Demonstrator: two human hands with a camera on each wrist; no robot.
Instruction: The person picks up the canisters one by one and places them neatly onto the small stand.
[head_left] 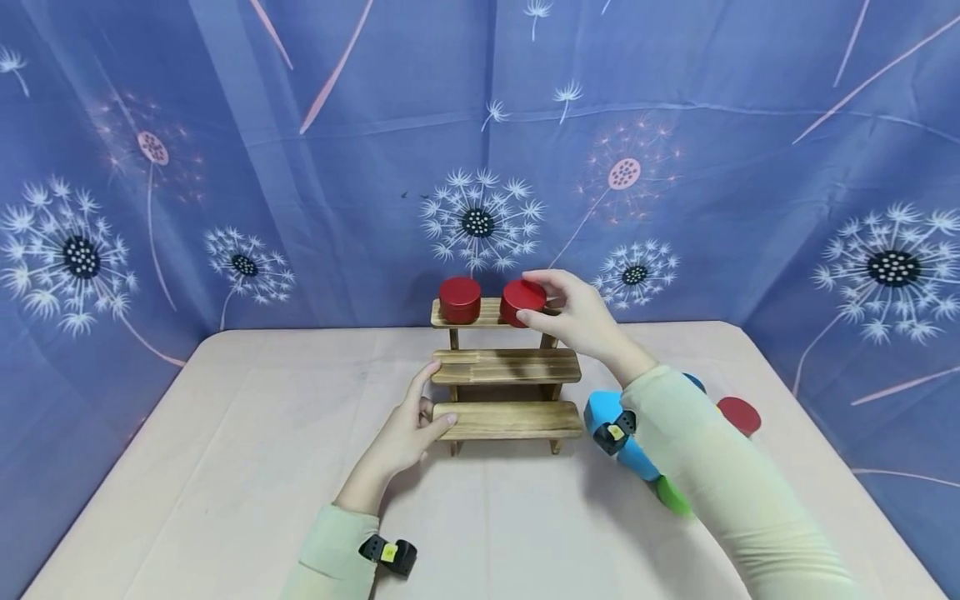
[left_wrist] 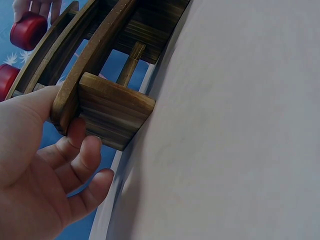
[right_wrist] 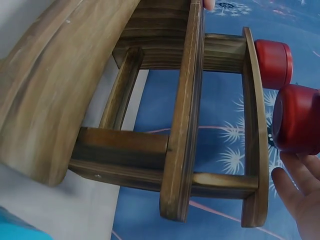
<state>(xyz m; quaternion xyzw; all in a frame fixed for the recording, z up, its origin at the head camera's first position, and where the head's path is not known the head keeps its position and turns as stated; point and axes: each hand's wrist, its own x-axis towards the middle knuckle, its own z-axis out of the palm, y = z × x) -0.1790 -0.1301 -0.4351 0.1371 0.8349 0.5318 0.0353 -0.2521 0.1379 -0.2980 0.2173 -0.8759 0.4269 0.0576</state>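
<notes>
A three-tier wooden stand (head_left: 507, 419) stands on the table before the curtain. My left hand (head_left: 397, 437) grips its left side, thumb on the lowest step and index fingertip at the middle step. In the left wrist view, the remaining fingers of the left hand (left_wrist: 60, 170) curl loosely below the step. One red round tin (head_left: 460, 301) sits on the left of the top step. A second red tin (head_left: 522, 302) is pinched by my right hand (head_left: 576, 315) over the top step's right part. The right wrist view shows this held tin (right_wrist: 299, 120) slightly apart from the step.
Right of the stand lie a light blue piece (head_left: 602, 408) and a green piece (head_left: 672, 496), partly hidden by the right sleeve. Another red round thing (head_left: 739, 415) lies beyond that forearm. A blue dandelion-print curtain (head_left: 360, 208) hangs behind the pale table (head_left: 247, 450).
</notes>
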